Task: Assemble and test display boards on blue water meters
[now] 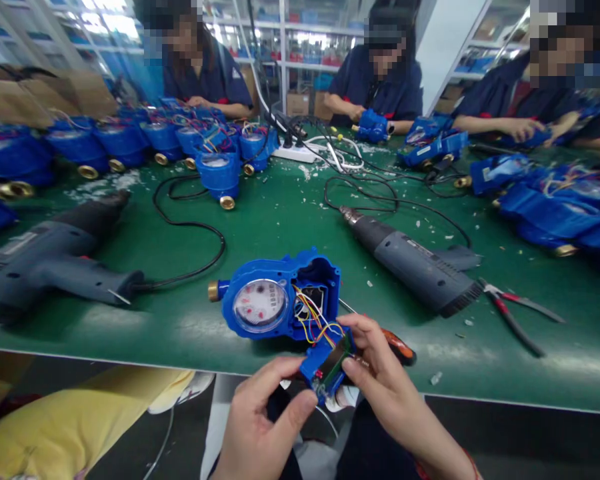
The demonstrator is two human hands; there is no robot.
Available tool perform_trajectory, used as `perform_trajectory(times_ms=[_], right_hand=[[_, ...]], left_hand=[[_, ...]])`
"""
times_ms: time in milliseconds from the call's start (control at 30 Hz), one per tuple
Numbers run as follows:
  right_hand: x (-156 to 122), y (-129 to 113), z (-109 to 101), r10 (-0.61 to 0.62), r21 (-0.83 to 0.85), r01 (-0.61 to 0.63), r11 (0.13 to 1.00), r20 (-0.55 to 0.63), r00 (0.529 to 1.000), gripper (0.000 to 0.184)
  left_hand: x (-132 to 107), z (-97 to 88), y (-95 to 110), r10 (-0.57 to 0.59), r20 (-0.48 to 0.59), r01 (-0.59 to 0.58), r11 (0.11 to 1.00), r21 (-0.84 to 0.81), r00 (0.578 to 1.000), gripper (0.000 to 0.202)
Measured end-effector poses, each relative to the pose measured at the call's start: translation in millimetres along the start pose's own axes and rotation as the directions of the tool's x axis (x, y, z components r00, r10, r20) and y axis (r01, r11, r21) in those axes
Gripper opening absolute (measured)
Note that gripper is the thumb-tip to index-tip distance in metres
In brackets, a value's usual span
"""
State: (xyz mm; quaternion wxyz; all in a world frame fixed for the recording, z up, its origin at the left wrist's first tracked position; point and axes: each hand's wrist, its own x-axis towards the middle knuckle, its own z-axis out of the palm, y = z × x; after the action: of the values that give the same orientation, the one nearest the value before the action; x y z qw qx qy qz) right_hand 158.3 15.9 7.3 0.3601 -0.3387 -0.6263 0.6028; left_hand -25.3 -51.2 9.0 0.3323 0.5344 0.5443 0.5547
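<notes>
The small blue cover [309,367] is located at the near edge of the green table [280,230], held partly over the edge. It carries a green circuit board [341,359], tilted toward the camera. Multicoloured wires [307,312] connect the board side to the blue meter housing [291,272], which lies directly behind on the table. The housing has an open compartment at its right end; this contains a black part [318,297] and the wire ends, although detail inside is too dark to identify with confidence. Its round window encloses a dial [260,303]; a brass fitting [213,291] projects from the left end.

The left hand [265,417] pinches the cover's left edge, index finger above and thumb below. The right hand [380,367] reaches in from the right and pinches the opposite edge between thumb and fingers.

A screwdriver [400,347] lies behind the right hand. Pliers [503,308] rest further right with handles apart. One heat gun [415,257] lies beyond the screwdriver; another [75,253] lies at left.
</notes>
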Motion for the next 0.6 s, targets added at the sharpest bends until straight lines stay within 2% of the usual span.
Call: perform_trajectory(times_ms=[100,200,300,367,433,500,533,600], right_hand=[[2,-1,2,-0.013,-0.024,0.013,1.000,-0.016,1.000,0.035],[0,-2,4,0.000,-0.102,-0.006,0.995,-0.062,0.998,0.041],[-4,-7,6,0.016,-0.055,-0.020,0.998,-0.066,0.998,0.060],[-7,-12,7,-0.020,-0.115,0.007,0.993,-0.113,0.993,0.071],[-8,-18,7,-0.087,-0.275,0.036,0.961,-0.175,0.981,0.064],[-7,-22,6,-0.148,-0.361,0.059,0.931,-0.223,0.964,0.039],[-7,-22,6,-0.157,-0.347,0.065,0.936,-0.245,0.957,0.029],[-6,-20,4,-0.120,-0.228,0.053,0.972,-0.293,0.949,0.021]], left_hand=[[-5,6.1,0,0.178,-0.007,-0.177,0.980,0.092,0.984,0.022],[-6,15.7,1,0.297,0.051,-0.301,0.944,0.135,0.954,0.021],[-3,25.6,3,0.360,0.120,-0.374,0.919,0.128,0.925,0.022],[0,30.6,5,0.373,0.144,-0.390,0.913,0.119,0.917,0.021],[3,33.3,5,0.375,0.147,-0.392,0.912,0.116,0.915,0.022],[4,33.5,3,0.334,0.162,-0.356,0.925,0.130,0.928,0.023],[4,32.6,1,0.288,0.162,-0.312,0.938,0.151,0.944,0.023],[3,29.2,-5,0.166,0.133,-0.192,0.957,0.216,0.977,0.018]])
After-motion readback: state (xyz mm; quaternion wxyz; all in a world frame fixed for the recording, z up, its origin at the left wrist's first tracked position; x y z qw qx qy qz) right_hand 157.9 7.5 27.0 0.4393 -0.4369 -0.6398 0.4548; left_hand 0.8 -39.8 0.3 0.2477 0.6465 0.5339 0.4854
